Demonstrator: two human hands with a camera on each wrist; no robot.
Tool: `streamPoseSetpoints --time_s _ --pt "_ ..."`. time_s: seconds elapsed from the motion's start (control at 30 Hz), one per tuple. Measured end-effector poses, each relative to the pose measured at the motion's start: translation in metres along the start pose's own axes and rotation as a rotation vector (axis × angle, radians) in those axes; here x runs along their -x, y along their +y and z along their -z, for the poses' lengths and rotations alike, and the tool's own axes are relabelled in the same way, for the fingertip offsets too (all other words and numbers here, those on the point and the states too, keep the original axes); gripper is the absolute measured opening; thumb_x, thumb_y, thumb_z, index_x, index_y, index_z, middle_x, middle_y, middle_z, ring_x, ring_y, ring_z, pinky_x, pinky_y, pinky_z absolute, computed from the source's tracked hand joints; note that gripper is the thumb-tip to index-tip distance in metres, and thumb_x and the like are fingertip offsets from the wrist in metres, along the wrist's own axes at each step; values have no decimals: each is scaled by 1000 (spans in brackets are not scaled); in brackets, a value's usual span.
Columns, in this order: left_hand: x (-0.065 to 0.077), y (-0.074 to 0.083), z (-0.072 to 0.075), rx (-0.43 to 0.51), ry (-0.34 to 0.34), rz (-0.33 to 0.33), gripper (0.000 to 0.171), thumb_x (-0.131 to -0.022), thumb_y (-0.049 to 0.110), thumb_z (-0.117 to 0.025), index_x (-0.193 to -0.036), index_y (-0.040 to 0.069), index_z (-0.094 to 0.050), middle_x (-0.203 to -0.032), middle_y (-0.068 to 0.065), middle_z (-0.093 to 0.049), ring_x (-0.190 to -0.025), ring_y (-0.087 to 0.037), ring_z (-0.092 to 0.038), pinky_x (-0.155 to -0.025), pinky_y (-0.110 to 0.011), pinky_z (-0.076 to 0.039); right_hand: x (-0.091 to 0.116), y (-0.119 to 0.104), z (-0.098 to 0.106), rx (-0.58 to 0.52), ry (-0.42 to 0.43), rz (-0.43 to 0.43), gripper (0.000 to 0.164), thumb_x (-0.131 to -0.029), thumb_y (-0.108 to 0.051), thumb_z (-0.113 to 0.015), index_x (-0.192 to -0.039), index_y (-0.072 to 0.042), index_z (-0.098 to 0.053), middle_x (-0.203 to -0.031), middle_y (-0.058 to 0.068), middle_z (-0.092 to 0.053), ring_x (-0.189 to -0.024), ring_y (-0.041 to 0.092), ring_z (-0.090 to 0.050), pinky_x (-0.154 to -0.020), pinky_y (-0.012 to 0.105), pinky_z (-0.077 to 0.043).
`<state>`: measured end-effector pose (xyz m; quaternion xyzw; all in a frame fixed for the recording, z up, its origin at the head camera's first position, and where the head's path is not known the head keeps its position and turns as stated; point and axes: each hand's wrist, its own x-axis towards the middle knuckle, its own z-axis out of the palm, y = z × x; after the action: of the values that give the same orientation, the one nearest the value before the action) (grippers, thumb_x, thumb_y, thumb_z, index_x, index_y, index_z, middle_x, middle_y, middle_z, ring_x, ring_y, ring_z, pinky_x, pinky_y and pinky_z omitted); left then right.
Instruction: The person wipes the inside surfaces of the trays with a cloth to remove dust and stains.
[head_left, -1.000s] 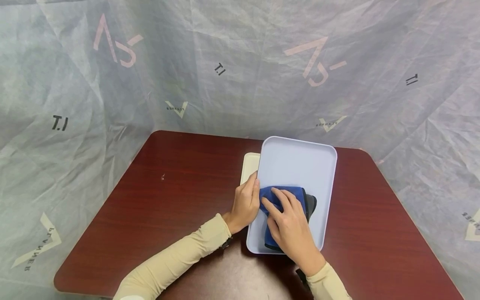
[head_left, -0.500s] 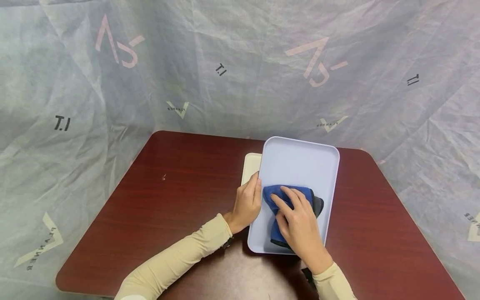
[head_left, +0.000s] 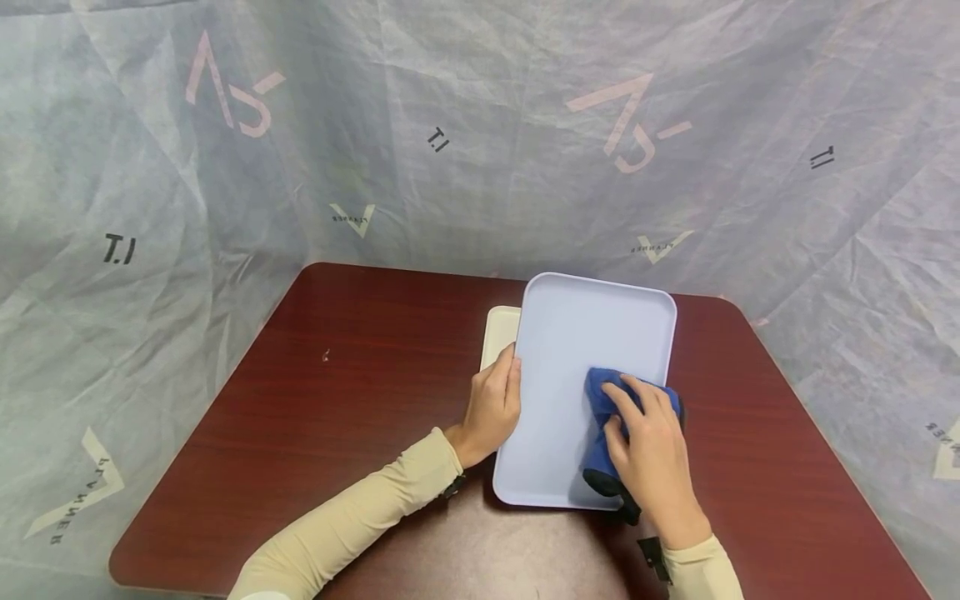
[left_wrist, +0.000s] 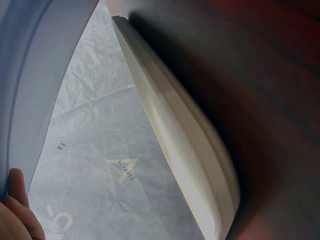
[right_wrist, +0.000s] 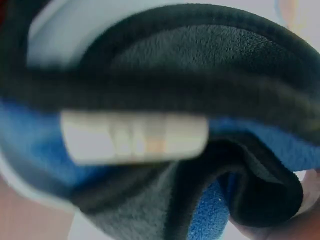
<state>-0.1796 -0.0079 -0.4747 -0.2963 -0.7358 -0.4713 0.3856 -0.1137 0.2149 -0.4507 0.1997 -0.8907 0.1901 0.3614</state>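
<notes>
A pale blue rectangular tray (head_left: 558, 350) is held tilted up above the table. Its left edge is gripped by my left hand (head_left: 491, 408), whose fingers (left_wrist: 20, 200) show under the rim in the left wrist view. My right hand (head_left: 656, 450) holds a bunched blue and grey cloth (head_left: 600, 425) with black edging against the tray's lower right side. Part of the cloth hangs over the right rim. Close up in the right wrist view, the folded cloth (right_wrist: 210, 210) and a blurred white label (right_wrist: 135, 137) fill the frame; most of the fingers are hidden there.
Behind and below the blue tray, a cream tray (head_left: 498, 329) lies on the dark red wooden table (head_left: 375, 367), mostly covered from the head view. A grey printed sheet (head_left: 465, 183) hangs around the table's back and sides. A tiny speck (head_left: 326, 355) lies on the table at left.
My right hand has slid the cloth rightward across the tray, from near the left and middle to the right rim. The left hand and the tray have barely moved.
</notes>
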Motion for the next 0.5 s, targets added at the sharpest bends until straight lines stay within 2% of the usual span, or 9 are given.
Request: streamPoseSetpoints --time_s 0.2,0.5 --pt "0 1 1 0 4 5 27 -104 1 -42 -126 -5 -57 -104 -19 -70 -99 -22 -69 -78 -35 -57 3 14 7 42 28 -69 37 -82 3 -64 -118 -1 -68 -121 26 -61 -110 45 -53 -88 60 -43" --pt "0 0 1 6 3 7 27 -105 2 -42 -127 -5 -57 -104 -20 -70 -99 -22 -69 -78 -35 -57 11 11 4 64 25 -68 36 -82 2 -64 -118 0 -67 -120 27 -61 -107 47 -54 -91 61 -42"
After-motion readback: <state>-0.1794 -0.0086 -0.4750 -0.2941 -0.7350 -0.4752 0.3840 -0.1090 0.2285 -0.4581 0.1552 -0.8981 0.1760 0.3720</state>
